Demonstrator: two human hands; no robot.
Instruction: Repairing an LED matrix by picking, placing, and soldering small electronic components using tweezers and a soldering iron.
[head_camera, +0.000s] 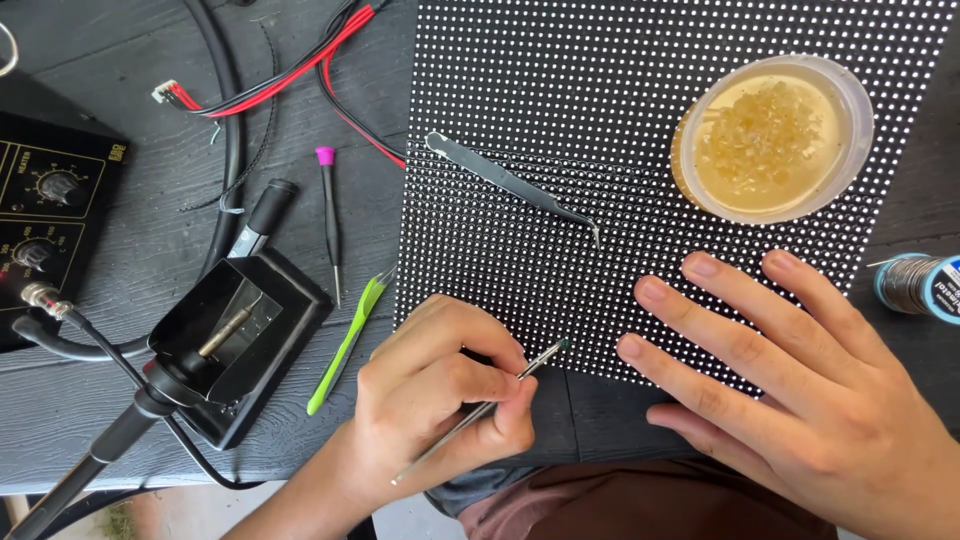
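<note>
Down low, left hand (440, 385) pinches tweezers (480, 408) at panel (520, 130); right hand (790, 380) rests flat.

matt dotted panel (560, 120), shiny metal tweezers (510, 182)

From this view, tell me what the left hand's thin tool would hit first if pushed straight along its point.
The left hand aims its thin metal tool up-right; the dotted panel comes first, probably its near edge.
</note>
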